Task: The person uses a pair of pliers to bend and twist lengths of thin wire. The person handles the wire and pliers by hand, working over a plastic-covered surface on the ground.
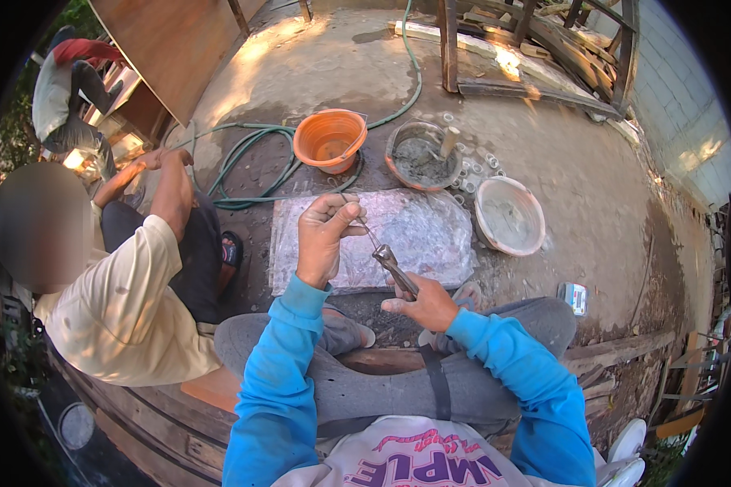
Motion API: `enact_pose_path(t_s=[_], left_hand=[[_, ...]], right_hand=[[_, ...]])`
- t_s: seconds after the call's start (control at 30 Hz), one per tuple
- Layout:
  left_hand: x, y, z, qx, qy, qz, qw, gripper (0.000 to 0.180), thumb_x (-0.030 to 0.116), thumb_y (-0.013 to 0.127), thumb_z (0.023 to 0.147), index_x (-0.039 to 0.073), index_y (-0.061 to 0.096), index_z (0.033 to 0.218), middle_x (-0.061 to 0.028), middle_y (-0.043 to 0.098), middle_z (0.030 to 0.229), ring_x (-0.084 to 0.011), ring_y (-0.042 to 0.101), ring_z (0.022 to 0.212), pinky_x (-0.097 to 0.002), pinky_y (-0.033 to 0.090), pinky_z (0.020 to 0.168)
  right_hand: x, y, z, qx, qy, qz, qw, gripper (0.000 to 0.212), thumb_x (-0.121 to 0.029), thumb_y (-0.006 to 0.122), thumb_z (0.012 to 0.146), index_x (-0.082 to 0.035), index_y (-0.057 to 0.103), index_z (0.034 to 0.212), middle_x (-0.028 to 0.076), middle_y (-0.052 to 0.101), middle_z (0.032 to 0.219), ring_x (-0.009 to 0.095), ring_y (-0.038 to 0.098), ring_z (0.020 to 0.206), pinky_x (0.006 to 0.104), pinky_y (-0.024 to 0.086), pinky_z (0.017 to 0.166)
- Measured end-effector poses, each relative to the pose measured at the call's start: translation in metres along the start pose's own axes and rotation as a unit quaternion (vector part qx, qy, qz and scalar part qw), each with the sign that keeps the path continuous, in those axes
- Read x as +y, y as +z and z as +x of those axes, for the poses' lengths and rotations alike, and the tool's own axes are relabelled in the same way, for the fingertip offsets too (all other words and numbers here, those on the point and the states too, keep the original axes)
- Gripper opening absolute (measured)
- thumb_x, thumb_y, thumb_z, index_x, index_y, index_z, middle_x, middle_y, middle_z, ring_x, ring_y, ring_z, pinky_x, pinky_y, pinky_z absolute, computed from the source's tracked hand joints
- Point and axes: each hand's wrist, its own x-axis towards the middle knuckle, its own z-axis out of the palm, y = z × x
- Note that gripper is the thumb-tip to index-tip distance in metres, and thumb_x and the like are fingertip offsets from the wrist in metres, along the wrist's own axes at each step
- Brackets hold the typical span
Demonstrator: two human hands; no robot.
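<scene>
My left hand point(325, 235) is raised in front of me, fingers pinched on the upper end of a thin metal wire point(366, 231). My right hand point(422, 304) grips the handles of grey pliers point(391, 264), whose jaws meet the lower end of the wire. Both arms wear blue sleeves. Beneath the hands lies a flat slab covered in clear plastic sheet point(430, 231) on the ground.
An orange bucket point(330, 140), a basin of wet grey cement point(421, 156) and a pale empty basin point(509, 216) stand beyond the slab. A green hose point(252, 162) coils at left. A seated person in a cream shirt point(122, 300) is close on my left. Wooden planks lie behind.
</scene>
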Motion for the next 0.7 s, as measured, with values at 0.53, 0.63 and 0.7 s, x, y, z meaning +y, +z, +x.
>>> enact_pose_path(t_s=[0.53, 0.63, 0.7], left_hand=[[0.009, 0.006, -0.008, -0.004, 0.011, -0.007, 1.0, 0.018, 0.015, 0.071, 0.086, 0.002, 0.061, 0.093, -0.0069, 0.063, 0.09, -0.0153, 0.065, 0.08, -0.0291, 0.059, 0.062], [0.011, 0.008, -0.009, 0.006, 0.032, -0.018, 0.999, 0.017, 0.015, 0.07, 0.087, 0.002, 0.06, 0.093, -0.007, 0.063, 0.089, -0.016, 0.064, 0.08, -0.0294, 0.058, 0.064], [0.008, 0.004, -0.009, 0.015, 0.062, -0.035, 0.997, 0.016, 0.015, 0.07, 0.088, 0.003, 0.06, 0.093, -0.0071, 0.063, 0.089, -0.0164, 0.064, 0.08, -0.0291, 0.057, 0.066]], right_hand=[[-0.015, -0.002, -0.001, 0.041, -0.004, -0.019, 0.999, 0.046, -0.042, 0.071, 0.084, 0.001, 0.057, 0.088, 0.016, 0.054, 0.068, 0.025, 0.051, 0.063, 0.0393, 0.043, 0.062], [-0.009, -0.001, 0.003, 0.064, -0.034, -0.019, 0.997, 0.044, -0.041, 0.07, 0.086, 0.001, 0.058, 0.09, 0.018, 0.056, 0.068, 0.029, 0.052, 0.063, 0.0405, 0.043, 0.063], [-0.008, -0.001, 0.006, 0.064, -0.042, -0.018, 0.997, 0.044, -0.041, 0.069, 0.086, 0.001, 0.058, 0.092, 0.019, 0.057, 0.069, 0.031, 0.053, 0.063, 0.0409, 0.044, 0.063]])
